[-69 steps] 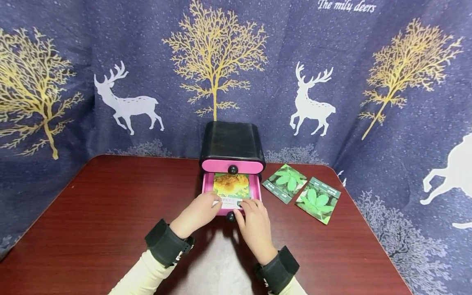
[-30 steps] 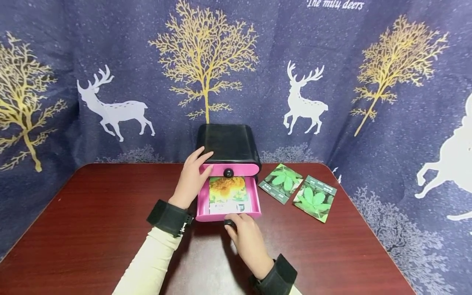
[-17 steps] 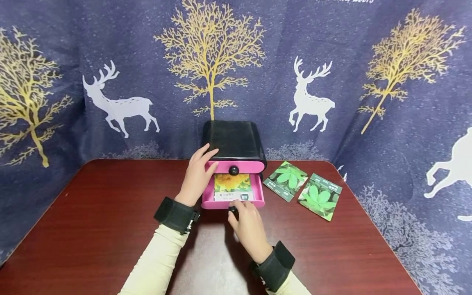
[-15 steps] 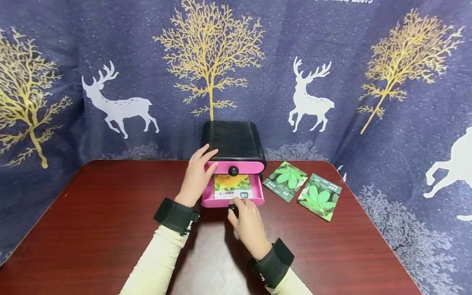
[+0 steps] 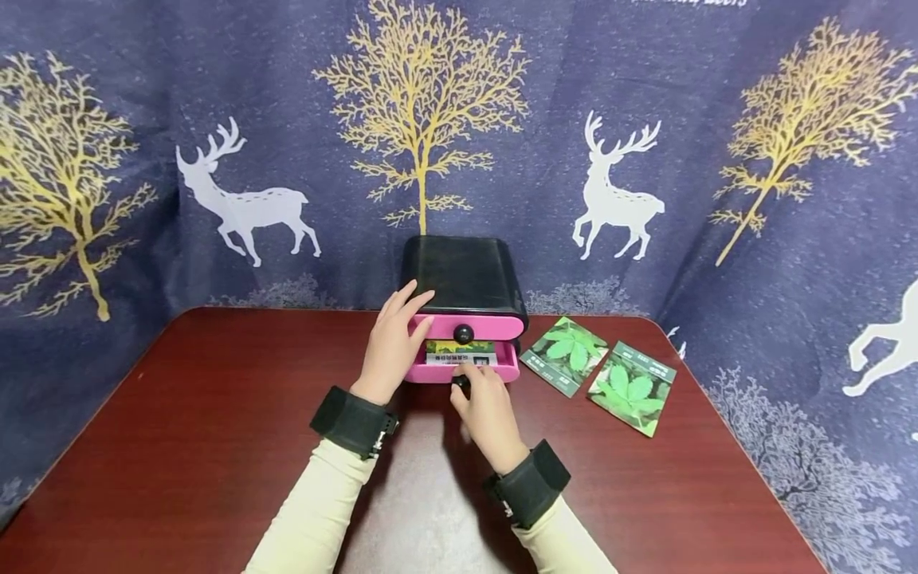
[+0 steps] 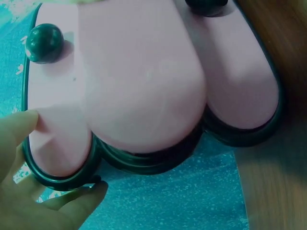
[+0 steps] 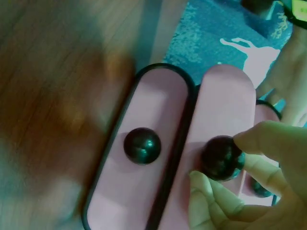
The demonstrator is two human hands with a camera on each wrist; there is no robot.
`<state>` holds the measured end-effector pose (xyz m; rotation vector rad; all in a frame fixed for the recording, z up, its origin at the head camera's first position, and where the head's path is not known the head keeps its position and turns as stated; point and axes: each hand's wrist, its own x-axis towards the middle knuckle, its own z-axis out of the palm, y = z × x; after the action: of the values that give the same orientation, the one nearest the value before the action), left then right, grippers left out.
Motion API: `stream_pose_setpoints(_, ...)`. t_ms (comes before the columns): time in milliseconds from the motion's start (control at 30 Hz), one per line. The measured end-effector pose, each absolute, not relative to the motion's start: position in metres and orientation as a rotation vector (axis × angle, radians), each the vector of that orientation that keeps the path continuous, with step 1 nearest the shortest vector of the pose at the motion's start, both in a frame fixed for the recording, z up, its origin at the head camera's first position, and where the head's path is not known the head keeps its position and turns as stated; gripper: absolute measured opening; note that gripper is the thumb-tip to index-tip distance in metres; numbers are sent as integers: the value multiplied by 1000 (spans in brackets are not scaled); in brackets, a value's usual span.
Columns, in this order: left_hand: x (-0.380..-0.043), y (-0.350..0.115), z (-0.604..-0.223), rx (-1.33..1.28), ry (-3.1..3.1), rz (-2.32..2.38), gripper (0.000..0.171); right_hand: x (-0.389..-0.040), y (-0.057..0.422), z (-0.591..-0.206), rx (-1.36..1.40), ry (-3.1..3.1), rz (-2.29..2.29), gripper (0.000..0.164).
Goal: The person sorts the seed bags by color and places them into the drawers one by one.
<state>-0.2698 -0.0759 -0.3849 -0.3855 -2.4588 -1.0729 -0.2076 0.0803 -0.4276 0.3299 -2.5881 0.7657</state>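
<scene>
A small black drawer cabinet [image 5: 462,271] with pink drawer fronts stands against the backdrop. Its middle drawer [image 7: 228,91] is partly pulled out. Inside that drawer lies a flat printed card or packet [image 5: 459,352], mostly hidden under the drawer above. My right hand [image 5: 491,410] pinches the black round knob [image 7: 222,158] of this drawer between thumb and fingers. My left hand [image 5: 390,343] rests spread on the cabinet's left front corner. Its thumb [image 6: 21,125] touches the top drawer front [image 6: 57,148], and the other fingers lie along the black casing.
Two cards with green leaf pictures lie on the table right of the cabinet, a nearer card [image 5: 631,388] and a farther card [image 5: 564,355]. The lower drawer's knob [image 7: 142,145] sits on a closed front. A patterned cloth [image 5: 287,119] hangs behind the reddish-brown table [image 5: 237,414].
Both hands left the card in the drawer; my left went to the cabinet's corner, my right to the knob. The drawer then slid inward with my right hand, covering most of the card.
</scene>
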Motion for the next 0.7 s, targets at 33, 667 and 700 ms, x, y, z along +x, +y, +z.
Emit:
stream_pose_setpoints(33, -269, -76, -384, -387, -2459, -1074, 42, -210, 80, -428, 326, -2584, 776, 15)
stream_pose_setpoints(667, -268, -73, -387, -354, -2422, -1064, 40, -236, 82, -438, 368, -2488, 832, 18)
stream_pose_setpoints(700, -269, -73, -387, -350, -2426, -1067, 40, -236, 83, -437, 390, -2481, 825, 19)
